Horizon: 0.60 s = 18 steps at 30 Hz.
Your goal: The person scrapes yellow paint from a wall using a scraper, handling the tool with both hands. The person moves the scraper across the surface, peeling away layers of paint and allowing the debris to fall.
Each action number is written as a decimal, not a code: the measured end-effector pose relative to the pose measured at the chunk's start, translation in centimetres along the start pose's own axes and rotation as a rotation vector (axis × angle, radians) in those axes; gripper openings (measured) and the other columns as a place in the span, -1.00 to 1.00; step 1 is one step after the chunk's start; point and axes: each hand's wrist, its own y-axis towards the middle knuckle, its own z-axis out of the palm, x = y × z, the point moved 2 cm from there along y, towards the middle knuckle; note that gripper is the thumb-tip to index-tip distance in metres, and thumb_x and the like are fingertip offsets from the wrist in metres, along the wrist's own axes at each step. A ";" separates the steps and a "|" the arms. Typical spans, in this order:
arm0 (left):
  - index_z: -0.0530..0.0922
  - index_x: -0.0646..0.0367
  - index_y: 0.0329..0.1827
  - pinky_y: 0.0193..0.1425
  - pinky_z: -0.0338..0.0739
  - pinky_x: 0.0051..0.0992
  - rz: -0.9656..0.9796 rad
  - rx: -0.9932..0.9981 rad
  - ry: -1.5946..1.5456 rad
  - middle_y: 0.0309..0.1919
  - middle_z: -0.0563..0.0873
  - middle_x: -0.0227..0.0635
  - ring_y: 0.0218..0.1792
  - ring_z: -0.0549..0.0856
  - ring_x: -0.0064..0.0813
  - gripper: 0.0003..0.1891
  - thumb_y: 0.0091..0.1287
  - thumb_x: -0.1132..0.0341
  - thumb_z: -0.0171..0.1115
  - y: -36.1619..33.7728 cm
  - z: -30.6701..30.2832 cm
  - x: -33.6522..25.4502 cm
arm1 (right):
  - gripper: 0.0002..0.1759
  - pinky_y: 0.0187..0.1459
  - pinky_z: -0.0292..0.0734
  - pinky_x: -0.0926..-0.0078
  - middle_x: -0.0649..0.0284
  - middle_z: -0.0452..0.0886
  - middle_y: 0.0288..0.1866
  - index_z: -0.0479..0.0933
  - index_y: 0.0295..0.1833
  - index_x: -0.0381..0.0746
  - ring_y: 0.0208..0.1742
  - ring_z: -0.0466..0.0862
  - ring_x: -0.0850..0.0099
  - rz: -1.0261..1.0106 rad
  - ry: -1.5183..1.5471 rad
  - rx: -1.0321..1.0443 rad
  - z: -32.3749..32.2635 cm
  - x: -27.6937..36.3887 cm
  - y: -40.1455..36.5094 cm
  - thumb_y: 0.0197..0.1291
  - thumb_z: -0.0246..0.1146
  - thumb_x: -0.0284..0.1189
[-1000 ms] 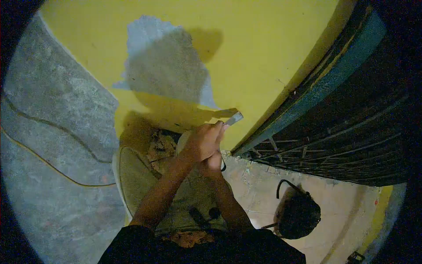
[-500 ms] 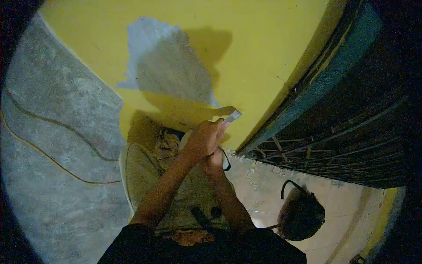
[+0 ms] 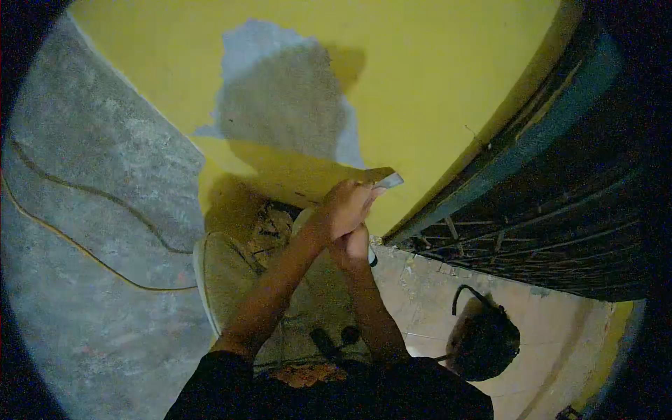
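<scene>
Matt yellow paint on the wall [image 3: 434,84], dull grey patch [image 3: 280,105], smooth metal-looking blade [image 3: 392,180]

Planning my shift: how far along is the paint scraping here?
Apparently done: one ragged grey patch, bare of yellow paint. In progress: the left hand holds a flat blade near the patch's lower right corner. Probably remaining, if everything must go: the yellow surrounding it.

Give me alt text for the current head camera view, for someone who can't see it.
A person's left hand grips a flat metal blade by a yellow wall with a jagged grey patch; the right hand is close beneath. Cords trail at left, and a dark object sits on the pale floor at right.
</scene>
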 end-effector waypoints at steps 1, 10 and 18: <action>0.54 0.30 -0.26 -0.22 0.50 0.00 0.000 -0.003 -0.003 -0.46 0.59 0.14 -0.36 0.61 0.17 -0.66 0.48 0.15 0.03 -0.1 0.2 0.0 | -0.63 0.10 0.53 0.27 0.20 0.57 0.04 0.42 0.20 -0.25 0.07 0.59 0.27 0.078 0.178 -0.041 1.0 0.2 0.1 0.47 0.01 -0.24; 0.57 0.26 -0.22 -0.27 0.51 -0.05 -0.084 0.072 0.028 -0.42 0.62 0.10 -0.34 0.64 0.08 -0.66 0.49 0.13 0.02 0.2 -0.4 -0.1 | -0.59 0.14 0.53 0.27 0.20 0.60 0.01 0.44 0.20 -0.20 0.05 0.61 0.29 0.104 0.260 0.042 2.8 0.8 0.0 0.43 0.08 -0.16; 0.51 0.22 -0.29 -0.32 0.47 -0.06 -0.010 0.004 -0.207 -0.49 0.56 0.04 -0.40 0.61 0.07 -0.69 0.44 0.13 0.07 0.4 -0.9 0.3 | -0.45 0.17 0.50 0.22 0.20 0.48 0.15 0.31 0.29 -0.23 0.18 0.53 0.25 0.006 0.093 0.012 0.6 0.6 0.8 0.41 0.08 -0.05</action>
